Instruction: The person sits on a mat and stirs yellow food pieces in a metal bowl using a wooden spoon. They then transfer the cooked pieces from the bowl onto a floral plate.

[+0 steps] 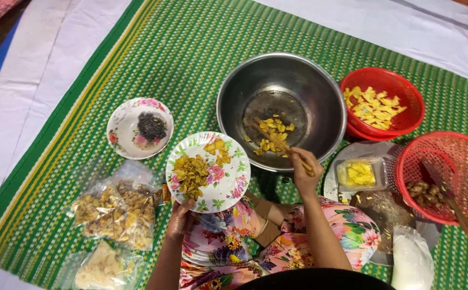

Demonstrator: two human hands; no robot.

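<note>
My left hand (180,217) holds a floral plate (228,185) from below; dried yellow-brown flakes (191,174) lie on it. My right hand (304,169) grips wooden chopsticks (277,140) that reach into a large steel bowl (320,91), their tips among yellow pieces (274,134) on the bowl's bottom. The plate is tilted toward the bowl's near rim, overlapping it slightly.
A small floral bowl (121,134) of dark seeds sits left. Plastic bags (116,212) of dried goods lie near left. Right: a red basket (406,91) of yellow slices, a red mesh basket (459,156) with ginger and a knife, a clear tub (376,172), a round tray (352,153), a white bag (411,260).
</note>
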